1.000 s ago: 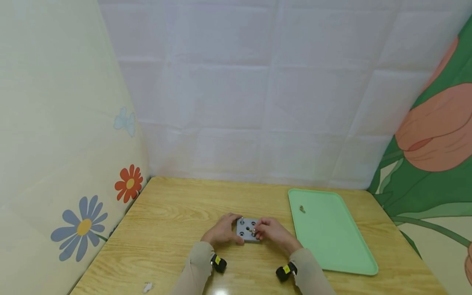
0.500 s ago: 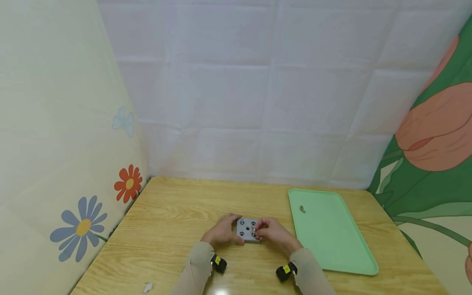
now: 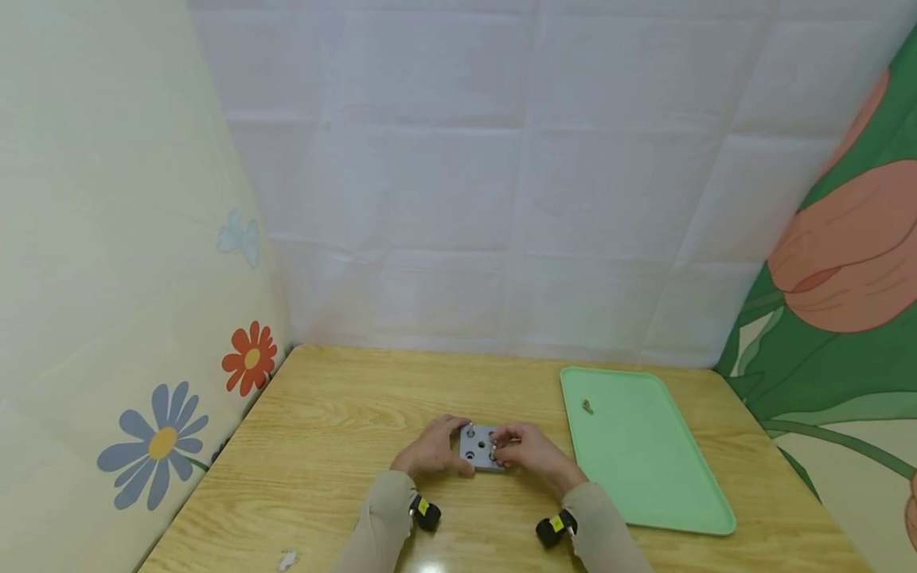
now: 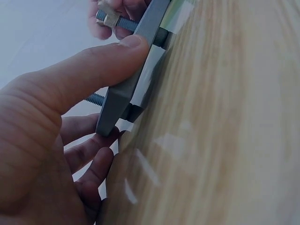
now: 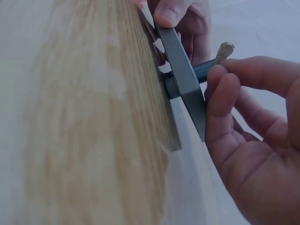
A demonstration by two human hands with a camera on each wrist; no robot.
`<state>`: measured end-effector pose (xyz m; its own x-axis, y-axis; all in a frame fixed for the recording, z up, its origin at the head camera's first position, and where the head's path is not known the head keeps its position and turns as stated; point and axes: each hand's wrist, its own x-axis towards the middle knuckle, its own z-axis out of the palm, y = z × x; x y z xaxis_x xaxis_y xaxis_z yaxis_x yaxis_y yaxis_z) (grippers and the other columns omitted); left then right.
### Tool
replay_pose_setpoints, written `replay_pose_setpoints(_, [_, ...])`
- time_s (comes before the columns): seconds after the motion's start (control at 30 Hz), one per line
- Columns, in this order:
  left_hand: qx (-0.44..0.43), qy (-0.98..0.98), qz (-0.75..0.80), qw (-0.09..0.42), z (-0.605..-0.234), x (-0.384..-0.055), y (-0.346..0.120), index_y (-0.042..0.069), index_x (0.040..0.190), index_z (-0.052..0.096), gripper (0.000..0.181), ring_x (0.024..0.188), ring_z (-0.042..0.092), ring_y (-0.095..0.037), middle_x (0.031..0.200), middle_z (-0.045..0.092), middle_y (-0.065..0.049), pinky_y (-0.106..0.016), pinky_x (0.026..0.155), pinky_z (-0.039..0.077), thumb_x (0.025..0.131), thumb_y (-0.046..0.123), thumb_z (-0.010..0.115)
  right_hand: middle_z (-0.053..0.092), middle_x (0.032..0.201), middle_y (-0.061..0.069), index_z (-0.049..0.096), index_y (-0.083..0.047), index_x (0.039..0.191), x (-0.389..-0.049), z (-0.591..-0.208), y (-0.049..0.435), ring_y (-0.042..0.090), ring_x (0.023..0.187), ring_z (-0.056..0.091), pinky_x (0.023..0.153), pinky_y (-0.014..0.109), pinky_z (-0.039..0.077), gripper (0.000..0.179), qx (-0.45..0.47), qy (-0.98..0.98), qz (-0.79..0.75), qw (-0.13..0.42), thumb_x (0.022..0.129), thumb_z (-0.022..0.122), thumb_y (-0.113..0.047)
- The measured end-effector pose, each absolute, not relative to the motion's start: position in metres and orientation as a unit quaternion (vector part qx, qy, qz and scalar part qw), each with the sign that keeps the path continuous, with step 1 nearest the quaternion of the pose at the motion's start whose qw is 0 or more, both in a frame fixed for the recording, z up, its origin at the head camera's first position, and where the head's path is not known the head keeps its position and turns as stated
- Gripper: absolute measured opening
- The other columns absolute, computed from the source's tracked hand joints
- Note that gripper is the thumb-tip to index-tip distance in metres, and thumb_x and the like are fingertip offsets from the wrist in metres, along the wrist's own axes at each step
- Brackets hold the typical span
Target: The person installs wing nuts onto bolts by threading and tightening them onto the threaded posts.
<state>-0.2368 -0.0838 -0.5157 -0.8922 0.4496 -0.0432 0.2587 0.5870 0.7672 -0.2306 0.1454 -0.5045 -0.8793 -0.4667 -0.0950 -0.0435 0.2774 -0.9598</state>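
Observation:
A grey metal plate (image 3: pixel 481 458) with several holes sits just above the table, propped on the bolt heads beneath it. My left hand (image 3: pixel 433 447) grips its left side, thumb on the near edge and fingers round the far one. A threaded bolt (image 5: pixel 202 71) sticks up through the plate's right side, carrying a brass-coloured wing nut (image 5: pixel 225 51) near its top end. Thumb and index finger of my right hand (image 3: pixel 532 452) pinch that wing nut. Another bolt (image 4: pixel 96 99) rises from the plate inside my left hand's grasp, partly hidden by the thumb.
On the right of the wooden table (image 3: pixel 344 398) lies a light green tray (image 3: pixel 645 454), with a small brass-coloured piece (image 3: pixel 587 407) near its far left corner. A small white scrap (image 3: pixel 287 560) lies at the front left. Fabric hangs behind and on both sides.
My right fingers have shifted slightly round the wing nut, whose wing pointed left over the plate a second ago and no longer does. The left hand and plate hold still.

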Motion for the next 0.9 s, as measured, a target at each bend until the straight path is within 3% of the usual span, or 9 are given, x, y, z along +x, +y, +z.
replay_pose_setpoints(0.23, [0.203,0.883,0.407,0.114,-0.517,-0.2382,-0.0835,0.011,0.138,0.047,0.086,0.123,0.039,-0.027,0.133,0.047,-0.005,-0.047,0.102,0.033,0.065,0.034,0.086,0.058,0.088,0.006,0.06,0.003,0.094,-0.2298,-0.5031,0.1443,0.016,0.077,0.058,0.065,0.029,0.05,0.019,-0.144,0.778,-0.584,0.181,0.079,0.069,-0.003])
replay_pose_setpoints(0.5, [0.199,0.883,0.41,0.115,-0.5172,-0.2385,-0.0833,0.011,0.138,0.047,0.086,0.122,0.04,-0.027,0.132,0.047,-0.005,-0.047,0.101,0.033,0.065,0.035,0.087,0.059,0.081,0.004,0.06,0.005,0.093,-0.2252,-0.4981,0.1436,0.014,0.069,0.054,0.06,0.027,0.046,0.016,-0.142,0.783,-0.579,0.181,0.082,0.069,-0.003])
replay_pose_setpoints(0.73, [0.19,0.886,0.407,0.119,-0.5205,-0.2397,-0.0832,0.013,0.138,0.047,0.087,0.122,0.04,-0.027,0.132,0.047,-0.005,-0.048,0.101,0.033,0.064,0.036,0.086,0.06,0.076,0.005,0.061,0.008,0.093,-0.2264,-0.5008,0.1447,0.013,0.064,0.055,0.057,0.025,0.047,0.019,-0.151,0.776,-0.583,0.187,0.093,0.054,-0.01])
replay_pose_setpoints(0.9, [0.187,0.887,0.404,0.12,-0.5212,-0.2401,-0.083,0.014,0.139,0.046,0.087,0.122,0.04,-0.027,0.133,0.046,-0.005,-0.049,0.101,0.033,0.064,0.036,0.086,0.061,0.08,0.005,0.059,0.012,0.092,-0.2267,-0.4993,0.1451,0.013,0.064,0.056,0.057,0.025,0.048,0.023,-0.142,0.755,-0.608,0.2,0.094,0.047,-0.007])
